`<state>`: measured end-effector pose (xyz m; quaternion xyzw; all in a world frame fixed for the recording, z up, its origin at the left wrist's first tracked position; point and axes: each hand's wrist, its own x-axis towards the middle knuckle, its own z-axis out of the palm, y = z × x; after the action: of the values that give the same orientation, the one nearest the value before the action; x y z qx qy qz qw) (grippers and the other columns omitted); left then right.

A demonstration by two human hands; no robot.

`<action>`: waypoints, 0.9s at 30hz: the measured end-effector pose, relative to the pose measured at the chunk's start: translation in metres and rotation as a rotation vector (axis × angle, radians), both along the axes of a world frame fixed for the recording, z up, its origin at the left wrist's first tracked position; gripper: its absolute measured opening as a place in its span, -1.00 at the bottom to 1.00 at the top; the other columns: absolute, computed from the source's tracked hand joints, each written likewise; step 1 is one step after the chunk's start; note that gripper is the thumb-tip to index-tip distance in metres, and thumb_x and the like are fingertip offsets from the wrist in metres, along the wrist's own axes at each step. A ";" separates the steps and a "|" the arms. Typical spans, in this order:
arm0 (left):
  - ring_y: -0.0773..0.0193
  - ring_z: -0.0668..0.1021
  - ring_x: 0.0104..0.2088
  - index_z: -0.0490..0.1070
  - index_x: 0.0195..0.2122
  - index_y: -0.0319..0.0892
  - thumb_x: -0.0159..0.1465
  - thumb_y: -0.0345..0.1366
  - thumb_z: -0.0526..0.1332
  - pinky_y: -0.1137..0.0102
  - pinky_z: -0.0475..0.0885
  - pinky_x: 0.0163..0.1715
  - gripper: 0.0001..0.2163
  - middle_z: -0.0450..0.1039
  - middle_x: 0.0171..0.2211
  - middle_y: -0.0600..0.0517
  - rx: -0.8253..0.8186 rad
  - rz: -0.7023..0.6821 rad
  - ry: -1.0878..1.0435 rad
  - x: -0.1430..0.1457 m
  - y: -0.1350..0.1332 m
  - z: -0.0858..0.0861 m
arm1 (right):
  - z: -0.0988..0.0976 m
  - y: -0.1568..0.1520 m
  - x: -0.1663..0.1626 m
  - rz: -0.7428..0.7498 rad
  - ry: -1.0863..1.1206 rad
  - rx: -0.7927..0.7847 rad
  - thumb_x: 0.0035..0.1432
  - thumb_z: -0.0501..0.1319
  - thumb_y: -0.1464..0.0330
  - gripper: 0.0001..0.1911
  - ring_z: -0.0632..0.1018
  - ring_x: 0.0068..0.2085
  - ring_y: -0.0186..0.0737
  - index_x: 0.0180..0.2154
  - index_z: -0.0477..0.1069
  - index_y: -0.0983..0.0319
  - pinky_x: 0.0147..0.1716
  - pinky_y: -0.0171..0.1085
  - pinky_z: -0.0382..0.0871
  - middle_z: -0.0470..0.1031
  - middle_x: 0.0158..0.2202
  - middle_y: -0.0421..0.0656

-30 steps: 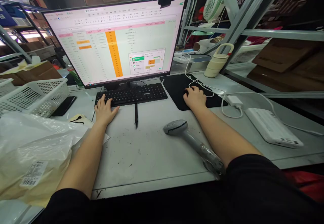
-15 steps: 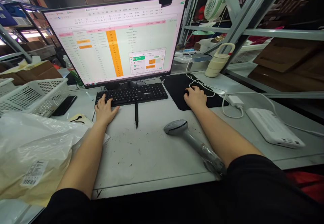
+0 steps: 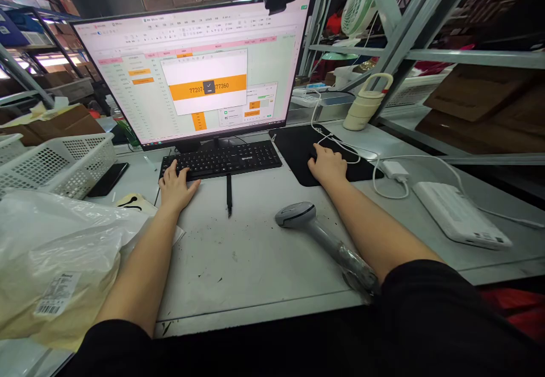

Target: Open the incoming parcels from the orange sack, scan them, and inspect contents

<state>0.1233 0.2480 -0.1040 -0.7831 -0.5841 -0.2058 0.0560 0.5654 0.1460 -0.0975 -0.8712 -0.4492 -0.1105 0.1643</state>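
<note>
My left hand (image 3: 175, 185) rests on the left end of the black keyboard (image 3: 221, 159), fingers spread over the keys. My right hand (image 3: 327, 164) is cupped over a mouse on the black mouse pad (image 3: 298, 144); the mouse is almost fully hidden under it. The monitor (image 3: 196, 70) shows a spreadsheet with an enlarged white and orange window holding digits. A grey handheld barcode scanner (image 3: 317, 232) lies on the table between my forearms, beside my right arm. A black pen (image 3: 229, 193) lies just in front of the keyboard.
A plastic-bagged parcel with a barcode label (image 3: 55, 263) lies at the left. Behind it are a white mesh basket (image 3: 55, 161) and a black phone (image 3: 108, 178). At the right are a white flat device (image 3: 460, 215), a white charger with cables (image 3: 394, 170), a cream bottle (image 3: 366, 104), metal shelving.
A large white and orange window with digits has appeared on the monitor over the spreadsheet. Both hands stay in place on the keyboard and mouse.
</note>
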 end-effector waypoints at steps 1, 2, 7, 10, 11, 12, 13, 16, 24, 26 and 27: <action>-0.24 0.14 0.46 0.38 0.30 -0.11 0.38 0.08 0.13 -0.14 0.15 0.37 -0.44 -0.07 0.52 -0.21 0.003 0.002 0.001 0.000 0.000 0.000 | 0.000 0.000 0.000 0.004 -0.004 0.005 0.35 0.04 0.25 -0.37 0.42 0.14 0.23 0.40 0.24 0.19 0.04 0.11 0.35 0.37 0.30 0.14; -0.23 0.14 0.45 0.39 0.30 -0.11 0.38 0.08 0.14 -0.14 0.16 0.37 -0.44 -0.06 0.52 -0.21 0.007 0.004 0.002 0.000 0.000 -0.001 | 0.000 0.000 0.000 0.008 -0.010 0.012 0.34 0.04 0.26 -0.37 0.43 0.14 0.23 0.39 0.26 0.20 0.04 0.10 0.35 0.36 0.31 0.14; -0.22 0.16 0.45 0.40 0.29 -0.11 0.38 0.06 0.16 -0.13 0.18 0.36 -0.46 -0.04 0.52 -0.21 0.020 0.006 0.010 0.001 0.000 -0.001 | -0.002 -0.001 0.001 0.012 -0.041 0.027 0.36 0.03 0.27 -0.44 0.45 0.15 0.24 0.32 0.33 0.27 0.04 0.09 0.39 0.33 0.33 0.12; -0.23 0.16 0.45 0.41 0.27 -0.12 0.38 0.06 0.16 -0.13 0.20 0.35 -0.47 -0.04 0.52 -0.22 0.029 -0.001 0.009 0.001 -0.001 -0.002 | -0.002 0.000 0.003 0.027 -0.065 0.012 0.39 0.00 0.27 -0.48 0.47 0.14 0.23 0.27 0.38 0.27 0.04 0.07 0.40 0.32 0.34 0.12; -0.23 0.16 0.45 0.42 0.27 -0.11 0.38 0.06 0.16 -0.13 0.20 0.34 -0.47 -0.03 0.52 -0.22 0.031 -0.002 0.007 0.001 -0.001 -0.003 | -0.002 0.000 0.003 0.032 -0.072 0.007 0.40 0.00 0.27 -0.50 0.48 0.14 0.22 0.26 0.40 0.26 0.04 0.07 0.41 0.31 0.35 0.12; -0.22 0.17 0.45 0.42 0.27 -0.11 0.38 0.06 0.16 -0.13 0.21 0.34 -0.47 -0.03 0.52 -0.22 0.033 -0.002 0.006 0.001 -0.001 -0.003 | -0.002 0.000 0.004 0.035 -0.078 0.004 0.40 0.00 0.27 -0.51 0.48 0.14 0.21 0.24 0.42 0.26 0.03 0.06 0.42 0.31 0.35 0.12; -0.22 0.17 0.45 0.42 0.27 -0.11 0.39 0.06 0.16 -0.12 0.21 0.34 -0.47 -0.02 0.52 -0.22 0.033 -0.002 0.005 0.001 0.000 -0.003 | -0.002 0.000 0.005 0.037 -0.084 0.004 0.40 0.00 0.27 -0.51 0.49 0.14 0.21 0.23 0.43 0.26 0.03 0.06 0.42 0.31 0.36 0.11; -0.21 0.17 0.45 0.42 0.27 -0.11 0.39 0.05 0.16 -0.12 0.21 0.34 -0.48 -0.02 0.51 -0.22 0.026 0.001 0.006 0.001 0.000 -0.004 | -0.003 0.001 0.006 0.043 -0.099 0.009 0.40 0.01 0.27 -0.53 0.50 0.13 0.21 0.21 0.46 0.25 0.02 0.05 0.43 0.31 0.36 0.10; -0.24 0.17 0.44 0.41 0.28 -0.12 0.41 0.05 0.15 -0.14 0.21 0.33 -0.48 -0.03 0.51 -0.24 0.017 -0.008 0.013 0.001 0.000 -0.004 | -0.008 0.005 0.012 0.049 -0.106 0.002 0.42 0.03 0.26 -0.53 0.50 0.13 0.16 0.22 0.45 0.24 0.03 0.02 0.42 0.29 0.37 0.13; -0.24 0.16 0.45 0.41 0.28 -0.13 0.41 0.05 0.14 -0.15 0.20 0.33 -0.48 -0.04 0.52 -0.24 0.008 -0.009 0.014 0.000 0.001 -0.004 | -0.009 0.006 0.013 0.047 -0.107 0.003 0.42 0.02 0.26 -0.53 0.50 0.13 0.16 0.23 0.46 0.24 0.03 0.01 0.41 0.28 0.37 0.12; -0.24 0.16 0.45 0.41 0.28 -0.13 0.41 0.05 0.14 -0.15 0.20 0.34 -0.48 -0.04 0.52 -0.24 0.007 -0.008 0.014 0.000 0.001 -0.004 | -0.010 0.006 0.014 0.047 -0.108 0.004 0.42 0.02 0.26 -0.53 0.50 0.13 0.15 0.23 0.46 0.24 0.04 0.01 0.41 0.28 0.37 0.12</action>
<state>0.1236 0.2486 -0.1080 -0.7867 -0.5799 -0.2024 0.0620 0.5791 0.1522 -0.1073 -0.8529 -0.4774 -0.1545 0.1440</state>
